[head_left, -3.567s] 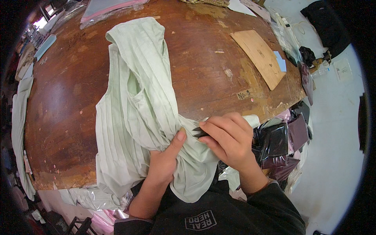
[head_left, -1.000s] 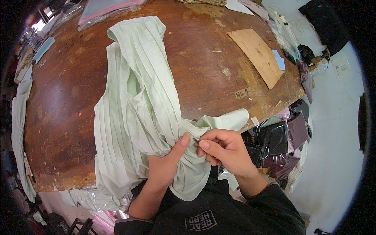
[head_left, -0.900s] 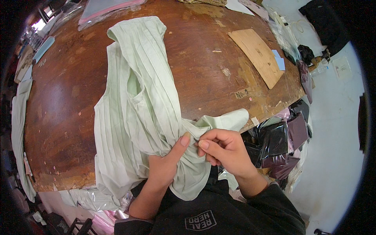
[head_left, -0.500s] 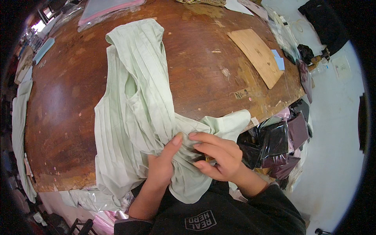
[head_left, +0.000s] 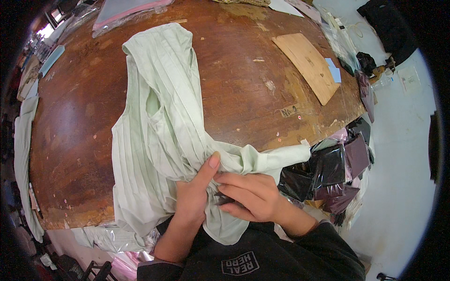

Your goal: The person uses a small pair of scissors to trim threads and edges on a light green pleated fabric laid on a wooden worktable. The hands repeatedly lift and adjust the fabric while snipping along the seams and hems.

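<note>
A pale green pleated garment (head_left: 173,98) lies rumpled over the near part of the table, its lower folds hanging over the edge toward me. My left hand (head_left: 193,199) grips bunched cloth, thumb on top and the other fingers hidden underneath. Close against that thumb, my right hand (head_left: 253,194) is curled with its index fingertip at the gathered cloth. A small dark object (head_left: 227,199) shows between the right thumb and fingers; its kind is too hidden to tell. A sleeve-like end (head_left: 288,158) of the garment stretches right past my right hand.
The brown wooden table (head_left: 79,140) curves around me. A tan board (head_left: 307,65) with a blue slip (head_left: 333,70) lies far right. Dark plastic-wrapped packs (head_left: 328,166) are piled below the right edge. Clear plastic bags (head_left: 129,11) lie at the far left; folded pale cloth (head_left: 24,164) hangs at the left edge.
My right hand has moved left, closer to the left thumb. The sleeve-like end has shifted right, and the garment's far end has slid slightly left.
</note>
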Action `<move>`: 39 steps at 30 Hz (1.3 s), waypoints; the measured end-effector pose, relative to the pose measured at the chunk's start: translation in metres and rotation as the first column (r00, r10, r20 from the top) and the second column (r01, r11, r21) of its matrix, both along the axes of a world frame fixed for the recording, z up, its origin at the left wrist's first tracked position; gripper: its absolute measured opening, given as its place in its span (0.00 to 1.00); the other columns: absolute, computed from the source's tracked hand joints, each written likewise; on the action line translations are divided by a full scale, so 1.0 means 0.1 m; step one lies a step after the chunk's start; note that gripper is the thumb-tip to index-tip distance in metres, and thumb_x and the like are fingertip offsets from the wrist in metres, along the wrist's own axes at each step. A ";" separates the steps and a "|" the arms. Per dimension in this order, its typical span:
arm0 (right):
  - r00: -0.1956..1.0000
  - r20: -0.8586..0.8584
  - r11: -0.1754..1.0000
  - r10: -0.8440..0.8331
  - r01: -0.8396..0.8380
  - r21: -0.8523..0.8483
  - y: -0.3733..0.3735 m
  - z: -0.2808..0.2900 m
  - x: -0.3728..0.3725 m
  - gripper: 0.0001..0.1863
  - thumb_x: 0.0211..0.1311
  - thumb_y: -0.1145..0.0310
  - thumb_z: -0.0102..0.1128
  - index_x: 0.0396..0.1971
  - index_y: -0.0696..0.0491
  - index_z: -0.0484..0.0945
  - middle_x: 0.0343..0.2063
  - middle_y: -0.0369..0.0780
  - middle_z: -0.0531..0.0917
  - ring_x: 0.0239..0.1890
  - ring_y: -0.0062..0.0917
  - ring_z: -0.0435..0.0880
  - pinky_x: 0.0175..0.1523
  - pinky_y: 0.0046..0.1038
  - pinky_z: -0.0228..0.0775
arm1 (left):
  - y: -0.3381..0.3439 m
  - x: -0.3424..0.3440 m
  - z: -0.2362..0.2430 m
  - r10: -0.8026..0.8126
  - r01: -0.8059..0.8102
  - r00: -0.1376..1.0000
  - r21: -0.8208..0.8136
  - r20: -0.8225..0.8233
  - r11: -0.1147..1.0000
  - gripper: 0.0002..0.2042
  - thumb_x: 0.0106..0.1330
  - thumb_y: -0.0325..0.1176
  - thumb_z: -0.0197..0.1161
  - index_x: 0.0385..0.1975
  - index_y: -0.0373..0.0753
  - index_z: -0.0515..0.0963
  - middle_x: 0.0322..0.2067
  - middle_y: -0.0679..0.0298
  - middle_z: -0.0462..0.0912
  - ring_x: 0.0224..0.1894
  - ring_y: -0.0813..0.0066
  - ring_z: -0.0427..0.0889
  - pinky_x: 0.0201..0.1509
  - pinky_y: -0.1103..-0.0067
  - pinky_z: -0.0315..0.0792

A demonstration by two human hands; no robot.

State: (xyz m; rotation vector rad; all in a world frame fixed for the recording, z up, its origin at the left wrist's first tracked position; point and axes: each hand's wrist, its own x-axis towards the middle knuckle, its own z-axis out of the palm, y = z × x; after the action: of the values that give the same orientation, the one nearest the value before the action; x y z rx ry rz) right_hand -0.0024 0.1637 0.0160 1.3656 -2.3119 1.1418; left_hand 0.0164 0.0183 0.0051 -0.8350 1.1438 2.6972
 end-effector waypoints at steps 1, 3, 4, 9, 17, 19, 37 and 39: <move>1.000 0.013 0.999 0.007 -0.006 -0.033 0.00 0.02 0.01 0.17 0.45 0.69 0.66 0.35 0.61 0.76 0.40 0.45 0.79 0.22 0.28 0.78 0.24 0.24 0.70 | -0.01 0.00 0.02 -0.008 0.009 1.000 -0.003 0.013 1.000 0.21 0.57 0.27 0.64 0.50 0.33 0.68 0.43 0.63 0.75 0.42 0.77 0.75 0.47 0.80 0.70; 1.000 0.016 0.999 -0.026 0.027 -0.032 0.05 0.16 0.01 0.16 0.46 0.68 0.66 0.34 0.62 0.76 0.37 0.46 0.80 0.25 0.32 0.80 0.28 0.25 0.71 | 0.01 0.00 0.04 0.045 -0.045 0.999 -0.016 -0.019 0.999 0.21 0.57 0.27 0.64 0.50 0.33 0.68 0.43 0.63 0.76 0.42 0.76 0.75 0.47 0.80 0.70; 0.999 0.014 0.999 -0.045 0.045 -0.029 0.09 0.24 0.01 0.16 0.47 0.68 0.66 0.34 0.62 0.76 0.35 0.46 0.80 0.27 0.34 0.80 0.30 0.25 0.72 | 0.03 0.00 0.04 0.069 -0.070 0.997 -0.019 -0.038 0.997 0.21 0.57 0.26 0.64 0.50 0.33 0.68 0.43 0.63 0.76 0.42 0.76 0.75 0.48 0.80 0.70; 0.942 -0.057 0.942 -0.330 0.333 0.051 0.09 0.37 -0.16 0.15 0.43 0.71 0.68 0.33 0.59 0.78 0.28 0.42 0.79 0.25 0.33 0.77 0.28 0.26 0.68 | 0.05 0.01 0.04 0.075 -0.077 0.994 -0.018 -0.074 0.997 0.20 0.57 0.24 0.64 0.49 0.33 0.68 0.43 0.62 0.76 0.42 0.76 0.76 0.47 0.80 0.70; 0.940 -0.162 0.945 -0.300 0.315 0.082 0.05 0.22 -0.20 0.14 0.39 0.72 0.69 0.30 0.58 0.78 0.26 0.41 0.79 0.23 0.31 0.76 0.26 0.26 0.68 | 0.05 0.01 0.07 0.069 -0.072 0.992 -0.030 -0.105 0.997 0.19 0.57 0.21 0.63 0.49 0.32 0.68 0.42 0.63 0.76 0.41 0.78 0.76 0.45 0.81 0.72; 0.945 -0.143 0.948 -0.294 0.308 0.086 0.02 0.24 -0.18 0.14 0.39 0.74 0.69 0.30 0.59 0.78 0.26 0.42 0.79 0.23 0.31 0.77 0.27 0.26 0.68 | 0.05 0.01 0.07 0.075 -0.079 0.990 -0.029 -0.121 0.996 0.19 0.57 0.21 0.63 0.49 0.32 0.68 0.42 0.63 0.76 0.41 0.78 0.76 0.45 0.82 0.71; 0.930 -0.260 0.955 -0.260 0.288 0.077 0.02 0.19 -0.22 0.14 0.37 0.73 0.69 0.29 0.57 0.79 0.26 0.38 0.79 0.20 0.26 0.74 0.23 0.23 0.66 | 0.05 0.00 0.04 0.045 -0.046 0.992 -0.005 -0.116 0.999 0.21 0.57 0.21 0.62 0.51 0.34 0.66 0.42 0.63 0.75 0.42 0.77 0.75 0.46 0.81 0.71; 0.925 -0.274 0.953 -0.262 0.293 0.079 0.03 0.18 -0.22 0.14 0.37 0.73 0.69 0.29 0.57 0.79 0.26 0.38 0.79 0.20 0.25 0.74 0.23 0.23 0.65 | 0.05 0.00 0.05 0.037 -0.038 0.994 -0.004 -0.103 0.999 0.21 0.57 0.21 0.62 0.51 0.34 0.66 0.42 0.63 0.75 0.42 0.77 0.75 0.46 0.81 0.71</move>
State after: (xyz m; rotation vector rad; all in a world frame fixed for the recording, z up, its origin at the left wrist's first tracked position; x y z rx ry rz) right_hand -0.0244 0.1662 0.0345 1.0987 -2.3138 0.7037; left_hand 0.0167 0.0229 0.0096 -0.7331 1.1690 2.7984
